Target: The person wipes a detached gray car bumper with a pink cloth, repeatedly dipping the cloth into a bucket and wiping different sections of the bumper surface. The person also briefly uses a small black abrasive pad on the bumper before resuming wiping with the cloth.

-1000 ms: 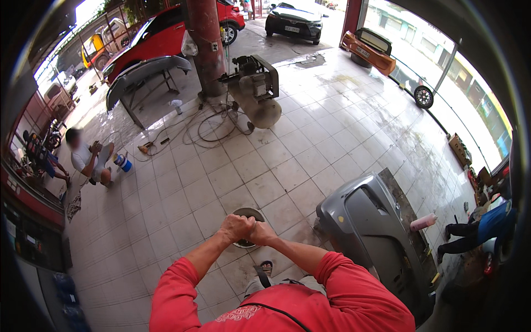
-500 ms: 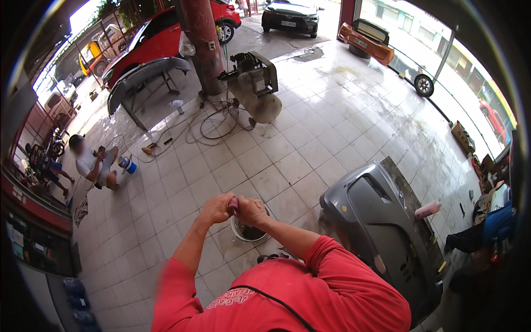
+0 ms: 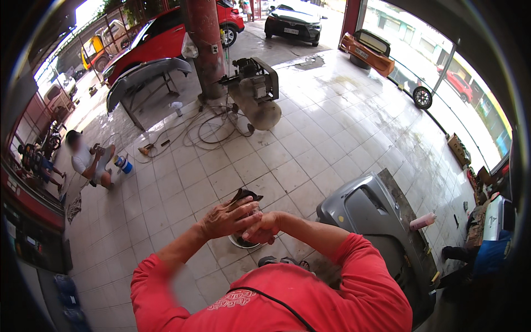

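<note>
My left hand [image 3: 228,219] reaches across with its fingers laid over my right hand. From between its thumb and fingers a dark, thin curled sheet [image 3: 246,195] sticks up; it may be sandpaper, but its kind is not clear. My right hand [image 3: 265,226] is pressed against the left from below, fingers curled; what lies in its palm is hidden. Beneath both hands, mostly covered by them, a white bucket [image 3: 241,245] stands on the tiled floor.
To my right a grey car bumper [image 3: 365,221] lies beside a pink bottle [image 3: 422,221]. Ahead are an air compressor [image 3: 257,97], its hoses [image 3: 213,133] and a red pillar [image 3: 206,55]. A person [image 3: 91,160] crouches at the left by a blue-and-white bucket [image 3: 123,164].
My hands have gone from clenching a reddish roll together to overlapping, with a dark curled sheet now showing above them. My elbows have spread outward.
</note>
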Action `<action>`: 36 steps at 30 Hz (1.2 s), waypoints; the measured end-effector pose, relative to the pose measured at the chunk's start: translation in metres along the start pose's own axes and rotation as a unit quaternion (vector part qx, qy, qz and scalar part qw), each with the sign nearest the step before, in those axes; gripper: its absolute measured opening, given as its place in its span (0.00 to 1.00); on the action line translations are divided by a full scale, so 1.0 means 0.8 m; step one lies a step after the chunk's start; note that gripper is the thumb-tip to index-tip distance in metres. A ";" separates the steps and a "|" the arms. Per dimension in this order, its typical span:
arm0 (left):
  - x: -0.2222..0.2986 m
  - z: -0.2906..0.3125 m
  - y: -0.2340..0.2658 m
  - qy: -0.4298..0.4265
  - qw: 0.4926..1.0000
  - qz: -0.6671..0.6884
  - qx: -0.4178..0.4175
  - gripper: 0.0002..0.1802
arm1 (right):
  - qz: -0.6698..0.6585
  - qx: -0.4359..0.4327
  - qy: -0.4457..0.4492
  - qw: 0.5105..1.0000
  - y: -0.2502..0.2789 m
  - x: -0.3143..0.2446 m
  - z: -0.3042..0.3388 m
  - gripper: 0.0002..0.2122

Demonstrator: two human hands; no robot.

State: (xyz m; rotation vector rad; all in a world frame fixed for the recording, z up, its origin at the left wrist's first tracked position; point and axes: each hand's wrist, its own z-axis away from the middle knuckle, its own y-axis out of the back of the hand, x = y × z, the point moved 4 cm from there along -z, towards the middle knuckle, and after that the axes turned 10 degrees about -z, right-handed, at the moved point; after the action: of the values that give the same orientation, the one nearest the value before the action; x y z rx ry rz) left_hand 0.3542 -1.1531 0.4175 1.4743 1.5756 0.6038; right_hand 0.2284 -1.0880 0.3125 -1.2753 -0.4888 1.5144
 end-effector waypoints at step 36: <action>-0.037 0.196 -0.200 0.506 0.669 0.485 -0.246 0.33 | 0.670 0.488 0.288 0.480 0.102 -0.037 -0.088 0.32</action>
State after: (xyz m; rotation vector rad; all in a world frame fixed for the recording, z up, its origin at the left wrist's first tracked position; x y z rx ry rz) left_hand 0.3970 -1.2431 0.2150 1.4891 0.9348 2.6068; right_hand 0.2512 -1.1651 0.2346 -0.9190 2.0688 1.7296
